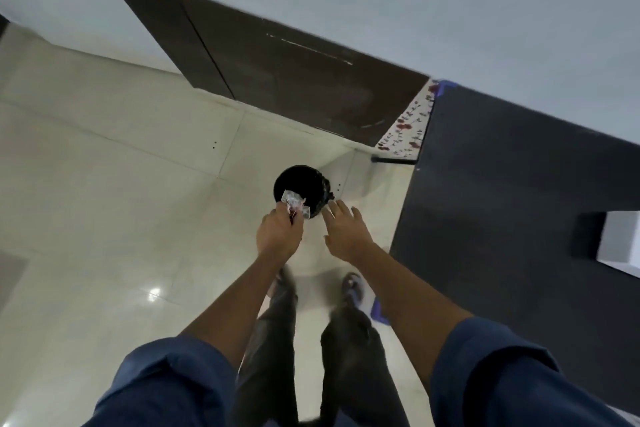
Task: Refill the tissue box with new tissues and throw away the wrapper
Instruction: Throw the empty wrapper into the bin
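While I watched the head view, the left hand (278, 236) was stretched forward and down, its fingers pinched around a crumpled clear wrapper (294, 204) with a touch of red print on it. That wrapper hung over the near rim of a round black bin (301, 189) standing on the pale tiled floor (104, 184); I could not tell whether it touched the rim. The right hand (344, 234) reached out just beside the bin with palm down, fingers spread and nothing in them. Both forearms came out of rolled blue sleeves (485, 374).

Behind the bin ran a dark brown cabinet front (277, 80), and to the right stood a dark block of furniture (502, 201), with a strip of flowered cloth (408, 128) between the two. Below the arms I saw dark trouser legs (349, 340) and a sandalled foot (353, 284), blurred. Nothing stood between the wrapper and the bin's mouth.
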